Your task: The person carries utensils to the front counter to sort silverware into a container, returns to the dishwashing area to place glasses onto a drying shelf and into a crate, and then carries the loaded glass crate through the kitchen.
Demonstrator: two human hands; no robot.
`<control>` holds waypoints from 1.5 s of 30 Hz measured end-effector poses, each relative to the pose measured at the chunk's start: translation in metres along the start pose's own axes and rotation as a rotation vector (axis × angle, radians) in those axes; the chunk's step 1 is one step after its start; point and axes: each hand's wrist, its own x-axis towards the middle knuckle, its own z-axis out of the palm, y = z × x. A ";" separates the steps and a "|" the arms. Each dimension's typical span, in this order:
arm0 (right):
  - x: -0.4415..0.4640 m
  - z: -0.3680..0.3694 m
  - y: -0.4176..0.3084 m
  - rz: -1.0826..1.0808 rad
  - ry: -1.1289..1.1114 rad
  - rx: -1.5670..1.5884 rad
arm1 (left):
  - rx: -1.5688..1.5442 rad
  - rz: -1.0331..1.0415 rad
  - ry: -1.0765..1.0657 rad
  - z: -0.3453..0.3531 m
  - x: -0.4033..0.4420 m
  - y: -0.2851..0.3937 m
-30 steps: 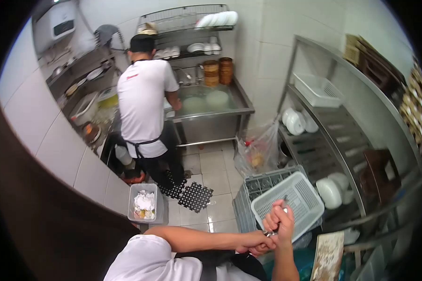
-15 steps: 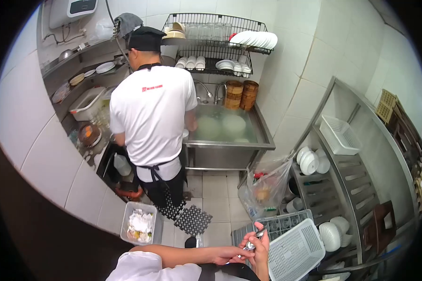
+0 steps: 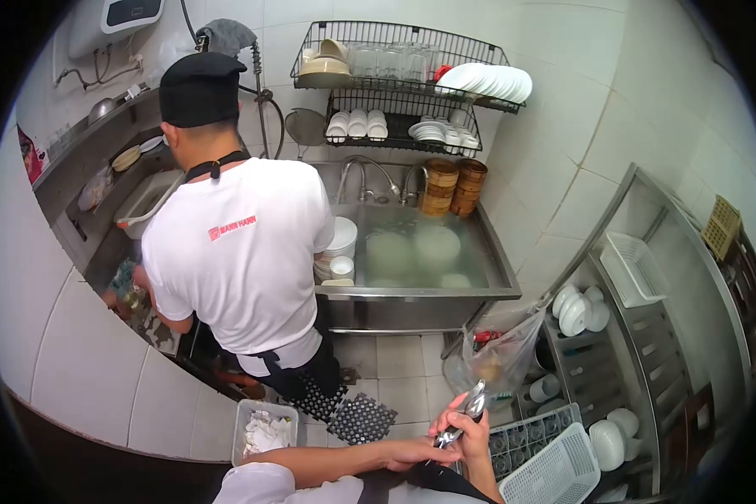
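Several shiny metal spoons (image 3: 476, 403) are bunched together in front of my body, their bowls pointing up and away from me. My right hand (image 3: 474, 433) is wrapped around the bunch, thumb and fingers closed on it. Coming in from the left, my left hand (image 3: 416, 454) is closed around the lower end of the same spoons, touching my right hand. The handles are mostly hidden by my fingers. Just below and right of my hands is a white perforated basket (image 3: 554, 472), beside a grey rack of glasses (image 3: 525, 437).
A co-worker (image 3: 239, 252) in a white shirt stands at the counter, back to me. A sink (image 3: 428, 294) holds cloudy water and dishes. A wire dish rack (image 3: 403, 84) hangs above. A metal shelf (image 3: 622, 336) with white bowls stands right. A waste bin (image 3: 265, 428) sits on the floor.
My view has shifted, and the sink now shows stacked white dishes beside the co-worker, who leans further left. The spoons have tilted up more in my hands, with their bowls showing more.
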 end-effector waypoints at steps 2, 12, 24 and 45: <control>0.026 0.004 -0.001 0.058 -0.047 -0.012 | 0.002 0.078 0.019 -0.015 -0.001 0.013; 0.197 -0.024 0.017 0.332 -0.348 -0.256 | -0.445 0.262 0.313 -0.102 0.033 0.080; 0.514 -0.020 -0.170 -0.499 -0.874 -0.865 | -0.242 0.602 0.524 -0.141 0.114 0.199; 0.858 0.075 -0.254 -0.916 -0.195 -2.179 | -0.037 0.347 1.172 -0.160 0.156 0.261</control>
